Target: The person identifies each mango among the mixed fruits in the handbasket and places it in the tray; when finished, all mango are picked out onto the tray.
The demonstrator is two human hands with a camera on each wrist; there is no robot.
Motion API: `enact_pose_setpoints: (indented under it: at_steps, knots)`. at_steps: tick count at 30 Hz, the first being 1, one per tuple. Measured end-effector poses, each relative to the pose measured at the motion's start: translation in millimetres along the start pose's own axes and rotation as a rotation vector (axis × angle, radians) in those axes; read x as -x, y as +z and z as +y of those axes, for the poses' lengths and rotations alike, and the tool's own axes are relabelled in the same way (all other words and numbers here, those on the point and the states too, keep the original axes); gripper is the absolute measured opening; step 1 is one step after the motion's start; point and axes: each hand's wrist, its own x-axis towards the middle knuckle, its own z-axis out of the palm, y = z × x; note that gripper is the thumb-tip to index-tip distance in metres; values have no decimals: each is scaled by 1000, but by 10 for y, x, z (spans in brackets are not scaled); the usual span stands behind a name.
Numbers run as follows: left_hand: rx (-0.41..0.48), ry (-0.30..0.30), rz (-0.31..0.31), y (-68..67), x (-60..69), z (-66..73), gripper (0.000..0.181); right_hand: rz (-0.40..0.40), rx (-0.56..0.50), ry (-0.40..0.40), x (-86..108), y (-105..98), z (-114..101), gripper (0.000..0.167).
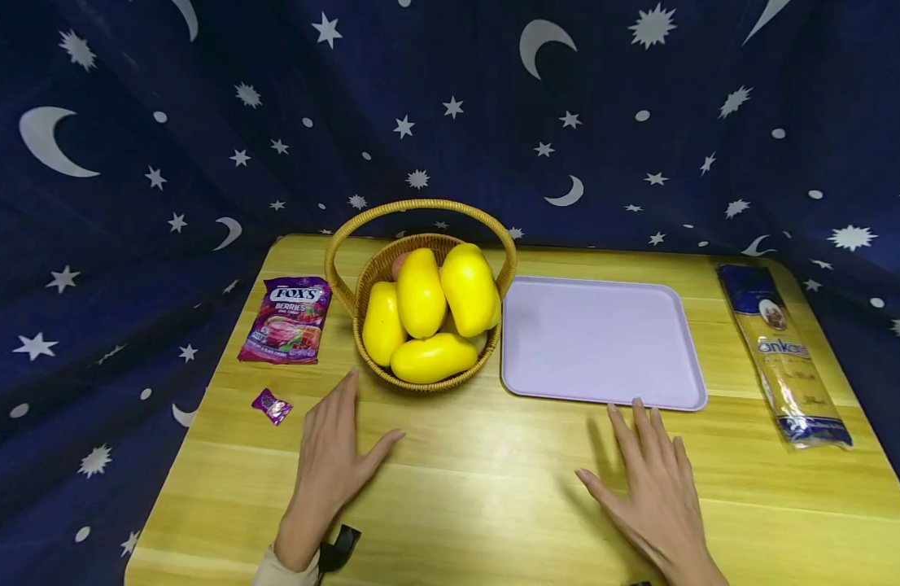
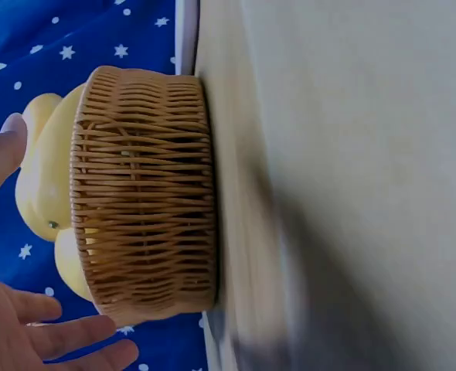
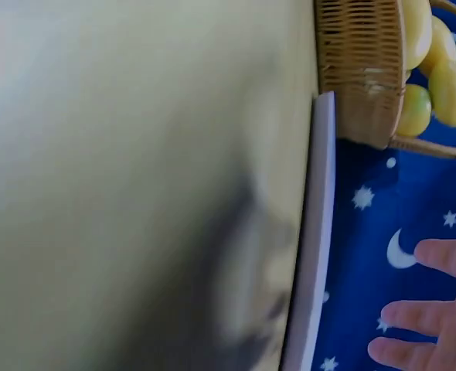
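A wicker basket with a tall arched handle stands at the table's back middle, filled with several yellow mangoes. My left hand is nearest to it, fingers straight and thumb spread, holding nothing. In the left wrist view the basket's woven side faces that hand. To the basket's right lies a flat lilac tray. Just in front of the tray's near edge, my right hand is spread with nothing in it. The right wrist view shows its fingers apart beside the tray's rim.
On the left lie a purple bag of Fox's Berries candy and one wrapped candy. A long pack of pasta lies at the right edge. Behind the wooden table hangs a dark blue star-and-moon cloth.
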Motion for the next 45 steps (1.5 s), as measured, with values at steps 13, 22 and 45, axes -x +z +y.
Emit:
enact_pose_setpoints:
  at_steps: [13, 22, 45]
  knots:
    - [263, -84, 56, 72, -332, -26, 129, 172, -209, -117, -480, 5, -385, 96]
    - [362, -119, -7, 190, -477, -153, 138, 184, -359, -225, -920, 50, -651, 96]
    - [532, -53, 88, 451, -569, -304, 133, 181, -485, -295, -1696, 178, -1172, 93]
